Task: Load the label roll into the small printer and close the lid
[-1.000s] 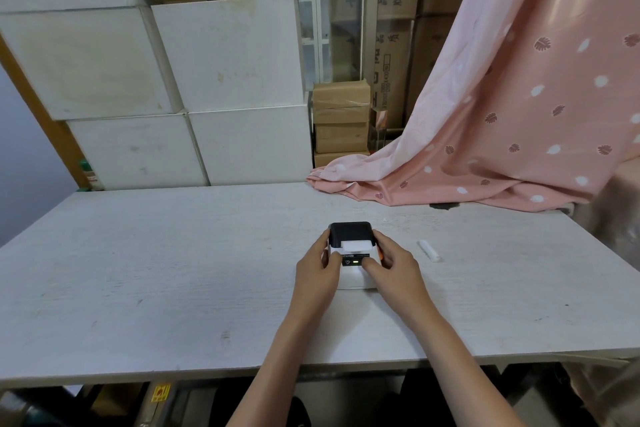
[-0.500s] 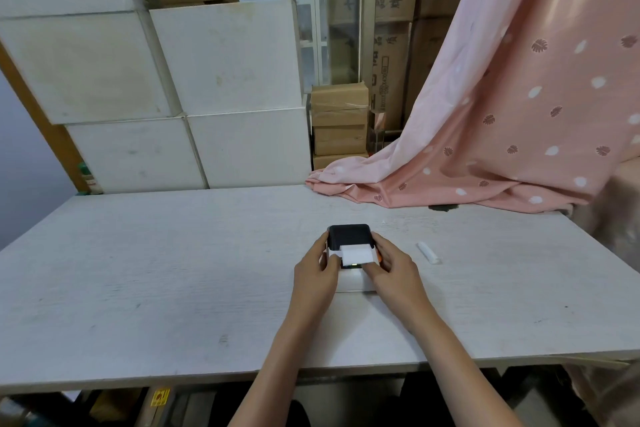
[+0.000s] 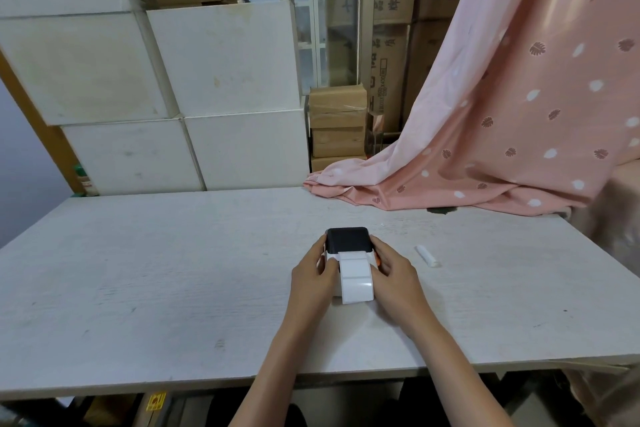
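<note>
I see left hand (image 3: 313, 276) gripping label printer (image 3: 348, 243) at 9 o'clock | right hand (image 3: 393, 270) gripping at 3 | label strip (image 3: 356, 277) trails toward 6 | lid shut | bench (image 3: 138, 270)

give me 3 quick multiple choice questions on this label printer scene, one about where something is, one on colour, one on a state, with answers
1. Where does the small white stick lie relative to the printer?
A. On the table to its right
B. On top of its lid
C. Under the pink cloth

2. What colour is the printer's lid?
A. Pink
B. Black
C. Brown

3. What state is the label strip in?
A. Crumpled on the table far from the printer
B. Fed out of the front of the printer toward the person
C. Held up in the air by one hand

Answers:
1. A: the stick rests on the bare table, apart from the right hand.
2. B: the top is dark black over a white body.
3. B: white labels hang out between the left hand and the right.
</note>
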A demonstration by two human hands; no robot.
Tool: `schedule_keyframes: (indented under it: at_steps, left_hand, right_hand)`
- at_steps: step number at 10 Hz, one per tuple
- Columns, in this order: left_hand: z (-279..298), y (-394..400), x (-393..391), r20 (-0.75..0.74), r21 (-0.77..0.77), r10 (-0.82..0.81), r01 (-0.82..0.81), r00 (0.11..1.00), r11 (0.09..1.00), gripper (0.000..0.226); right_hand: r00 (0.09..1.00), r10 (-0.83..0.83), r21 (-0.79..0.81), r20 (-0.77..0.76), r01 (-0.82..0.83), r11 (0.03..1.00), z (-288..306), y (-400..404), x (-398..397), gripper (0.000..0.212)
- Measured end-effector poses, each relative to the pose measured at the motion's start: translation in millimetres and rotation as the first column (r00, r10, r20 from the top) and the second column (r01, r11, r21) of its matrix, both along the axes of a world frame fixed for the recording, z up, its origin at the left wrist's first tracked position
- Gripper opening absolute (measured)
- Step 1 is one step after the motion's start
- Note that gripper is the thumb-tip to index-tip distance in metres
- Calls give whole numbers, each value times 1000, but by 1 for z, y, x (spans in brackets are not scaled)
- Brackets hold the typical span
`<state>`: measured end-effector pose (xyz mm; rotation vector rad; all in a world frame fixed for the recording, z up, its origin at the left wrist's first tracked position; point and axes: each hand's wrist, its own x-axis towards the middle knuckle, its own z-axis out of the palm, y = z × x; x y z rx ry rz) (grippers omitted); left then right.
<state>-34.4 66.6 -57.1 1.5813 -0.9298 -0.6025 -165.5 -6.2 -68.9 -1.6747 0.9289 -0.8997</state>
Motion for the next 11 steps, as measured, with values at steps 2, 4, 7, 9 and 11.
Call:
schedule_keyframes:
  at_steps: [2, 4, 7, 9, 11]
  left_hand:
    - [-2, 0, 0, 3, -6, 0, 0, 1000, 1000, 48]
    - [1, 0, -1, 2, -10, -2, 2, 1000, 1000, 47]
    - [3, 1, -2, 15, -19, 6, -6, 1000, 1000, 48]
    - [3, 1, -3, 14, -29, 16, -16, 1000, 999, 46]
    - [5, -1, 2, 43, -4, 47, -47, 998, 999, 42]
  right_hand:
    - [1000, -17, 1, -3, 17, 1000, 2, 2, 1, 48]
    - [1000, -24, 0, -12, 24, 1000, 6, 4, 0, 49]
    - [1000, -25, 15, 3, 25, 1000, 7, 3, 0, 45]
    - [997, -66, 58, 38, 63, 996, 3, -3, 0, 49]
    - [990, -136, -33, -44, 135, 990, 13, -4, 3, 37]
